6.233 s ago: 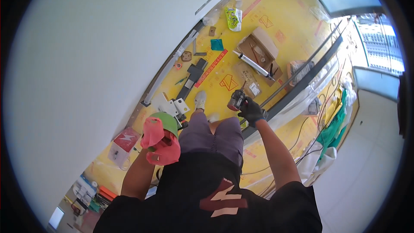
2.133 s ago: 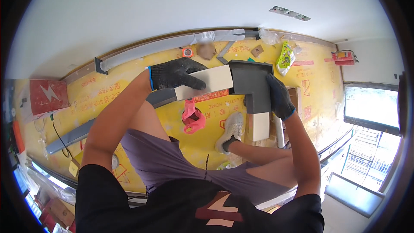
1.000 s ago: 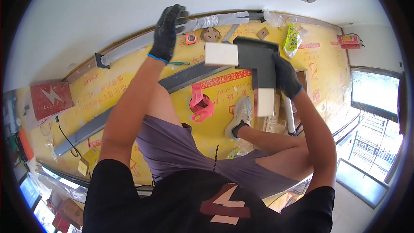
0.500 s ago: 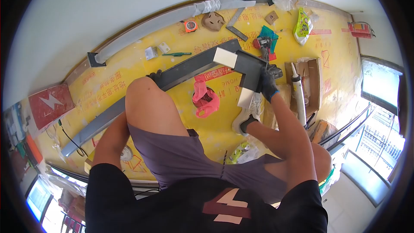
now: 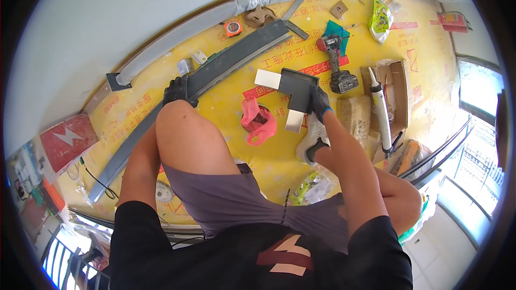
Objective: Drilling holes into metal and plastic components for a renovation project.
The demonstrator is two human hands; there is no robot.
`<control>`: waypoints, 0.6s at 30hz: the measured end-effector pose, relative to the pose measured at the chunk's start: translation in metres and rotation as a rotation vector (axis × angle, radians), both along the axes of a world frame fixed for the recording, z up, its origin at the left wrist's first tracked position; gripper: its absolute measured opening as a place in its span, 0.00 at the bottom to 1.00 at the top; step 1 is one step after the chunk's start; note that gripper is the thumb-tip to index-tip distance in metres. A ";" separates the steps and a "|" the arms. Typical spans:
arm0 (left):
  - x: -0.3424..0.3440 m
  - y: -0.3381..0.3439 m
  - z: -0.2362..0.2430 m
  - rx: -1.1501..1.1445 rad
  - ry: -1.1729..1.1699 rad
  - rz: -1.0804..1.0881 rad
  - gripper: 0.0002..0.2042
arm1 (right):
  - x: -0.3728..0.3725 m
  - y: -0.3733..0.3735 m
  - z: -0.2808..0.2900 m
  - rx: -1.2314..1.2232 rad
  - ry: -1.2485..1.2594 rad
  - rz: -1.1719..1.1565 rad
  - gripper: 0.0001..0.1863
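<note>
My left hand [image 5: 177, 90], in a black glove, grips the edge of a long dark grey metal profile [image 5: 236, 56]. The profile runs slantwise across the yellow floor sheet, past my left knee. In my right hand [image 5: 320, 103], also gloved, is a dark L-shaped corner piece [image 5: 294, 92]. Pale metal connector tabs [image 5: 267, 79] stick out of both of its ends. The corner piece is apart from the profile, to the right of and nearer than its far end. Some fingers of my right hand are hidden under the piece.
A cordless drill [image 5: 336, 64] lies right of the corner piece. Further right are a caulking tube [image 5: 380, 113] and an open cardboard box [image 5: 396, 91]. A pink plastic bag [image 5: 259, 121] sits between my legs. Beyond the profile lie a tape measure [image 5: 233, 28] and a wrapped bar [image 5: 193, 35].
The corner piece has moved away from the profile's far end, toward me. The profile has shifted left and away. My left hand has come into fuller view on it.
</note>
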State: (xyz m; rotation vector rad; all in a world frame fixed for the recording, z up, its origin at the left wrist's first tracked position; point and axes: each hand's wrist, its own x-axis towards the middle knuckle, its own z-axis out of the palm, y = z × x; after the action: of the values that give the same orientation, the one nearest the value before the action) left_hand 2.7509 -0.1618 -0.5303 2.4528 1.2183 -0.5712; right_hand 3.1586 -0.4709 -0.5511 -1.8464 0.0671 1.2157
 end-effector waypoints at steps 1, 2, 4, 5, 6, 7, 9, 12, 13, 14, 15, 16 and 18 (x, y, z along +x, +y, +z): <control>-0.001 0.000 0.000 -0.001 0.005 -0.004 0.52 | 0.002 0.005 -0.007 -0.030 -0.046 0.034 0.30; -0.002 -0.001 0.003 0.021 0.008 0.007 0.52 | 0.004 0.009 -0.020 -0.001 -0.024 0.031 0.30; 0.026 -0.008 0.000 0.013 -0.027 -0.017 0.52 | 0.033 0.001 -0.036 -0.053 -0.158 0.099 0.28; 0.027 -0.009 -0.002 0.032 -0.040 -0.028 0.52 | 0.038 0.001 -0.044 -0.086 -0.259 0.198 0.27; 0.019 -0.008 0.000 0.057 -0.037 -0.029 0.52 | 0.032 0.010 -0.045 -0.088 -0.243 0.202 0.27; 0.007 -0.006 0.006 0.055 -0.015 -0.022 0.52 | 0.021 0.029 -0.037 -0.097 -0.306 0.293 0.26; 0.002 -0.001 0.022 0.058 -0.026 -0.135 0.55 | 0.015 0.037 -0.019 -0.116 -0.381 0.376 0.26; 0.008 0.018 0.050 0.039 -0.041 -0.300 0.50 | 0.007 0.049 0.015 -0.361 -0.696 0.657 0.27; 0.019 0.025 0.052 0.010 -0.056 -0.403 0.47 | 0.016 0.043 0.017 -0.367 -0.705 0.649 0.27; 0.028 0.033 0.048 0.012 -0.065 -0.409 0.47 | 0.028 0.037 0.019 -0.312 -0.787 0.664 0.25; 0.030 0.046 0.041 0.073 -0.125 -0.543 0.42 | 0.033 0.035 0.019 -0.250 -0.861 0.682 0.24; 0.033 0.051 0.043 0.128 -0.174 -0.671 0.37 | 0.029 0.039 0.026 -0.244 -0.852 0.686 0.24; 0.064 0.047 0.057 -0.064 -0.158 -0.656 0.33 | 0.024 0.041 0.040 -0.312 -0.910 0.666 0.22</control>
State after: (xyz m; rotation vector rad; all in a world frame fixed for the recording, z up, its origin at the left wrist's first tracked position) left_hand 2.8153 -0.1150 -0.4732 2.7561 0.3064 -0.5477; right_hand 3.1827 -0.4302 -0.5112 -2.6508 -0.9694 0.6600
